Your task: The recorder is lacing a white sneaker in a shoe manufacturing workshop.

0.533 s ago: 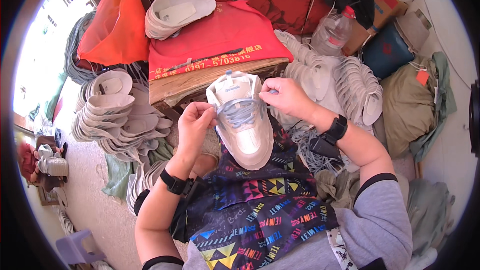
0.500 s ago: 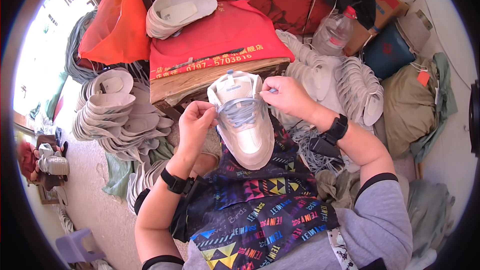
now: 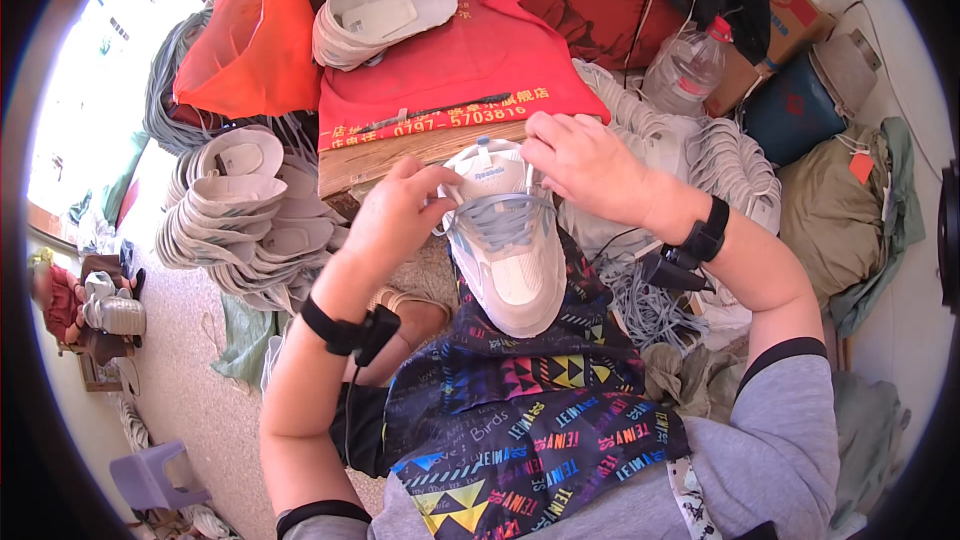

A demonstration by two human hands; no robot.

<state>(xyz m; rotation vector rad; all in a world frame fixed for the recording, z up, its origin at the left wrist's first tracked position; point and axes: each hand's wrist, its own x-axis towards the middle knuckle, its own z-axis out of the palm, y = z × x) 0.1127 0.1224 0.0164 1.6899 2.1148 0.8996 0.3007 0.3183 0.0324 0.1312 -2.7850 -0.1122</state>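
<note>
White sneaker on lap, toe toward person, tongue end away. Left hand pinching grey lace at left eyelets; right hand pinching lace end beside tongue. Both hands equally close, flanking shoe's long axis.

Right hand covers the shoe collar (lace ends unseen)

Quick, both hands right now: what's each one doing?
Left hand: closed, pinching the grey lace at the white shoe.
Right hand: closed on the lace at the shoe's top.
</note>
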